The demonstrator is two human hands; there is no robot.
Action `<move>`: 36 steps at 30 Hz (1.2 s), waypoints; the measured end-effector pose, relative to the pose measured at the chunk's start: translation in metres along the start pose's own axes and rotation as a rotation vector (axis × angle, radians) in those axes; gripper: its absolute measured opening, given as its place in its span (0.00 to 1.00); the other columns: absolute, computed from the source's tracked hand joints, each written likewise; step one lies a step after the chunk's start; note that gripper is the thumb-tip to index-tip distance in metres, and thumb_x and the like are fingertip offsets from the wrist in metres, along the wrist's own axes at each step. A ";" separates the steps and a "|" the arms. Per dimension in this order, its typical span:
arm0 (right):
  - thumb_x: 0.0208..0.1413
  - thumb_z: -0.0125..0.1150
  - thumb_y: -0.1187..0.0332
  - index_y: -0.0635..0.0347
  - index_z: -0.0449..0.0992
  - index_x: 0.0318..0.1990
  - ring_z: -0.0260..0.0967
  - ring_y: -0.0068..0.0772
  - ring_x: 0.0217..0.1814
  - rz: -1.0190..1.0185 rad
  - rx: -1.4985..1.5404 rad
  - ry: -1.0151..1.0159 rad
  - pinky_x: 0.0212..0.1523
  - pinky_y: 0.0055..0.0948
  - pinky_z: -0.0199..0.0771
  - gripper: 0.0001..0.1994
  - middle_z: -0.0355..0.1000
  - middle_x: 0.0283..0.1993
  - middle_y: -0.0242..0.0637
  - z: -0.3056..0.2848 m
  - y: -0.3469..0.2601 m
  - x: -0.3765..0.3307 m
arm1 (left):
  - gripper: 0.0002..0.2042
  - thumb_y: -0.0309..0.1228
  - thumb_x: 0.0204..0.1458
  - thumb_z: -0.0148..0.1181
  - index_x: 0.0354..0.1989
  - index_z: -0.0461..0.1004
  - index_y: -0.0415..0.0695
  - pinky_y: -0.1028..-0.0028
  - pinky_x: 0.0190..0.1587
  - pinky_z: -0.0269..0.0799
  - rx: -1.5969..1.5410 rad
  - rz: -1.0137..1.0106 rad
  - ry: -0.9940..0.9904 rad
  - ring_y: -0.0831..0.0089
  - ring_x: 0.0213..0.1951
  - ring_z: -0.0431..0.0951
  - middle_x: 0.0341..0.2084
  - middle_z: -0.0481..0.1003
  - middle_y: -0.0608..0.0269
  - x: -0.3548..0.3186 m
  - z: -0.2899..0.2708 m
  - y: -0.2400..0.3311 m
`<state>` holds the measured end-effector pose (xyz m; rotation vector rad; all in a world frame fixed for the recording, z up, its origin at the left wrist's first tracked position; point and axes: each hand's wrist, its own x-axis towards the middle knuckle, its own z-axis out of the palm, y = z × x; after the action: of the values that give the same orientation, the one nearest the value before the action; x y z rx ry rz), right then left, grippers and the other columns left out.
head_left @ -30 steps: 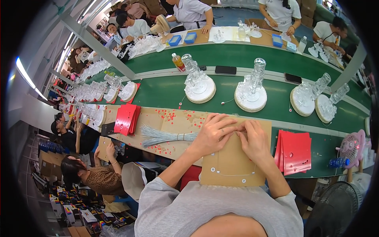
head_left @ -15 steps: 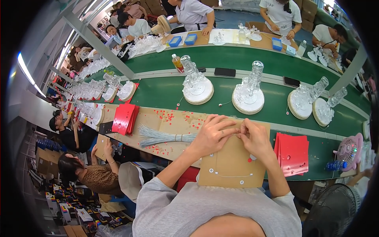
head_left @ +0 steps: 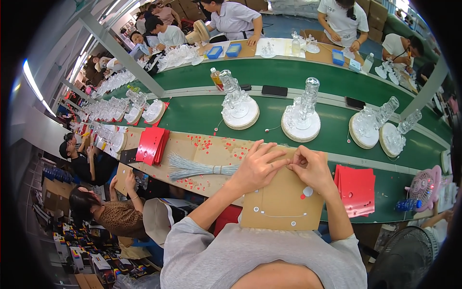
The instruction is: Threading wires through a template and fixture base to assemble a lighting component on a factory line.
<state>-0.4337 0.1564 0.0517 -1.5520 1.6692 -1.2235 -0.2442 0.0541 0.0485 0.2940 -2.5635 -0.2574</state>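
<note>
A brown cardboard sheet (head_left: 281, 192) leans against my front, with a thin pale cord and small white discs along its lower part. At its upper part my left hand (head_left: 260, 167) is bent over the board, fingertips meeting those of my right hand (head_left: 310, 168). My right thumb and forefinger are pinched together. Whatever lies between the fingertips is too small and hidden to name. A red dot and a white disc (head_left: 308, 191) show below my right hand. A bundle of thin grey wire ties (head_left: 199, 167) lies to the left of my left hand.
Red sheets are stacked at left (head_left: 152, 146) and right (head_left: 355, 190). Clear glass-like pieces on round white bases (head_left: 240, 113) stand along the green conveyor (head_left: 192, 108). A pink fan (head_left: 427, 188) is at far right. Co-workers sit across and at left. Red dots litter the cardboard mat (head_left: 187, 144).
My hands stay together at the top of the cardboard sheet, with only a slight shift of the fingers. The whole view has shifted a little.
</note>
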 end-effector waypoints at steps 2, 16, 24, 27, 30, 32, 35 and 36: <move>0.47 0.72 0.82 0.66 0.71 0.29 0.75 0.24 0.26 -0.028 0.057 0.042 0.31 0.23 0.76 0.11 0.74 0.25 0.36 0.004 0.005 -0.002 | 0.15 0.25 0.47 0.68 0.45 0.83 0.49 0.50 0.60 0.70 0.014 0.017 -0.004 0.56 0.56 0.77 0.49 0.80 0.63 0.000 0.001 -0.002; 0.47 0.72 0.82 0.67 0.73 0.32 0.79 0.31 0.31 -0.132 -0.001 0.156 0.34 0.27 0.79 0.10 0.77 0.30 0.40 0.011 0.017 -0.012 | 0.17 0.28 0.41 0.62 0.42 0.80 0.36 0.63 0.50 0.77 0.257 0.459 -0.119 0.59 0.49 0.79 0.43 0.78 0.58 0.018 -0.005 -0.018; 0.48 0.70 0.83 0.67 0.72 0.32 0.80 0.32 0.34 -0.157 0.023 0.154 0.35 0.27 0.80 0.10 0.76 0.31 0.40 0.011 0.017 -0.013 | 0.14 0.27 0.38 0.62 0.34 0.79 0.31 0.70 0.36 0.75 0.417 0.624 -0.249 0.67 0.36 0.77 0.30 0.76 0.58 0.023 -0.009 -0.014; 0.48 0.70 0.84 0.68 0.72 0.31 0.80 0.33 0.34 -0.161 0.015 0.158 0.36 0.28 0.80 0.10 0.76 0.31 0.40 0.009 0.013 -0.015 | 0.13 0.27 0.37 0.62 0.32 0.80 0.32 0.72 0.34 0.72 0.439 0.647 -0.190 0.68 0.32 0.75 0.26 0.74 0.61 0.026 -0.010 -0.010; 0.48 0.70 0.84 0.67 0.72 0.31 0.79 0.33 0.34 -0.164 0.015 0.164 0.36 0.28 0.79 0.10 0.76 0.31 0.40 0.010 0.014 -0.016 | 0.11 0.27 0.37 0.62 0.30 0.79 0.34 0.72 0.32 0.72 0.478 0.649 -0.211 0.69 0.32 0.75 0.25 0.73 0.62 0.024 -0.010 -0.008; 0.47 0.70 0.84 0.67 0.72 0.31 0.79 0.34 0.34 -0.157 0.020 0.163 0.36 0.28 0.79 0.10 0.76 0.31 0.40 0.011 0.015 -0.016 | 0.10 0.28 0.37 0.62 0.28 0.78 0.34 0.72 0.32 0.71 0.483 0.643 -0.201 0.68 0.32 0.74 0.25 0.73 0.62 0.022 -0.010 -0.006; 0.46 0.71 0.83 0.67 0.73 0.31 0.78 0.34 0.33 -0.152 0.001 0.150 0.36 0.27 0.78 0.10 0.76 0.31 0.41 0.010 0.017 -0.016 | 0.09 0.28 0.38 0.62 0.27 0.77 0.36 0.73 0.31 0.71 0.507 0.611 -0.200 0.69 0.33 0.74 0.24 0.71 0.63 0.023 -0.012 0.001; 0.46 0.71 0.83 0.66 0.74 0.32 0.78 0.34 0.33 -0.163 0.011 0.155 0.36 0.27 0.78 0.10 0.76 0.31 0.41 0.009 0.018 -0.017 | 0.08 0.28 0.39 0.62 0.27 0.77 0.37 0.73 0.30 0.70 0.526 0.585 -0.210 0.69 0.33 0.74 0.25 0.70 0.63 0.023 -0.012 0.003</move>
<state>-0.4310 0.1687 0.0287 -1.6499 1.6540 -1.4677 -0.2575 0.0495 0.0710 -0.3181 -2.7482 0.6368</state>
